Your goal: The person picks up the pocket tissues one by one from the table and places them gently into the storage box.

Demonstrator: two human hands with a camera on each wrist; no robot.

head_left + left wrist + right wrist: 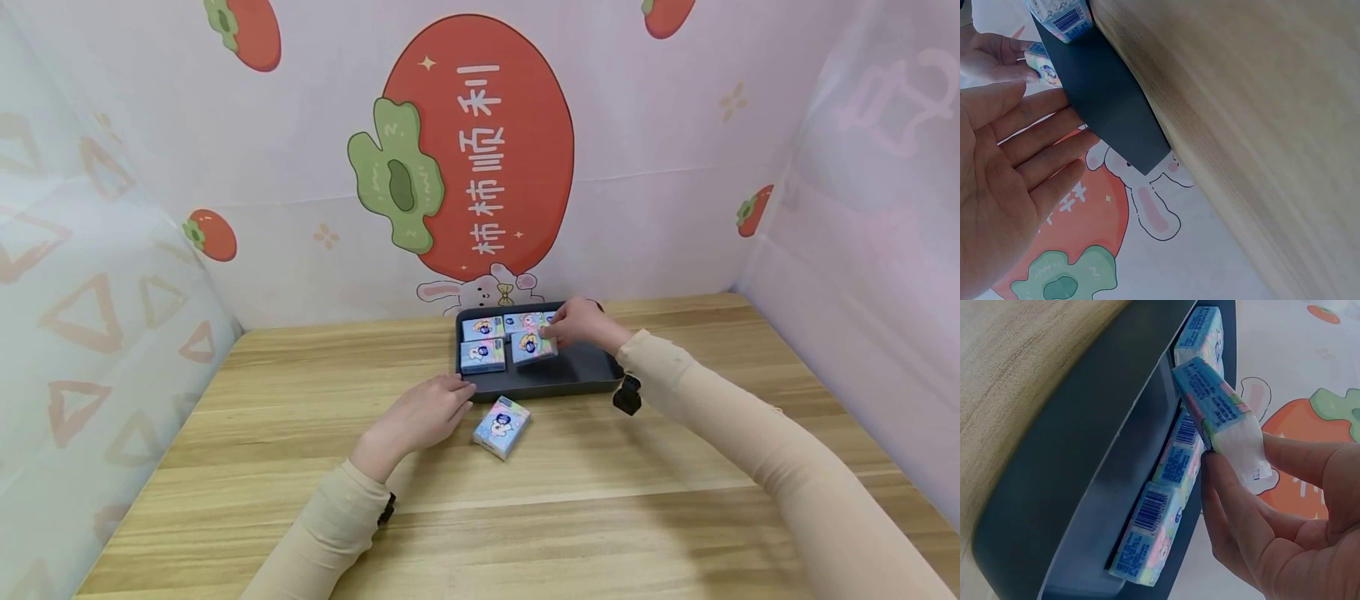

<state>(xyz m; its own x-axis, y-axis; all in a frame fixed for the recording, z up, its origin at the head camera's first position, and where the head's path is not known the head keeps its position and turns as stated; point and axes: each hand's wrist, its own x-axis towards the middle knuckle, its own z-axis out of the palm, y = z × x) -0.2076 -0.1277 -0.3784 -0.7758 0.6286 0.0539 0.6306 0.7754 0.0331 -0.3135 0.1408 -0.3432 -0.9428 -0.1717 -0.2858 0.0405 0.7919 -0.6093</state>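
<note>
My right hand (pixel 587 323) pinches a tissue pack (pixel 533 345) by one end, thumb on one side and fingers on the other. That pack is tilted over the dark tray (pixel 555 388), as the right wrist view (pixel 1213 400) shows. Several more packs stand inside the tray: two along its left side (pixel 483 355) and others in the back row (pixel 522 322). My left hand (pixel 420 414) has straight, relaxed fingers, their tips at the tray's front left corner. A loose tissue pack (pixel 502 427) lies on the table just in front of the tray, to the right of those fingertips.
The wooden table (pixel 300 383) runs back to a printed cloth backdrop (pixel 300 158) with a large persimmon drawing. Cloth walls (pixel 97 283) close it in on both sides. The tray's raised rim surrounds the packs.
</note>
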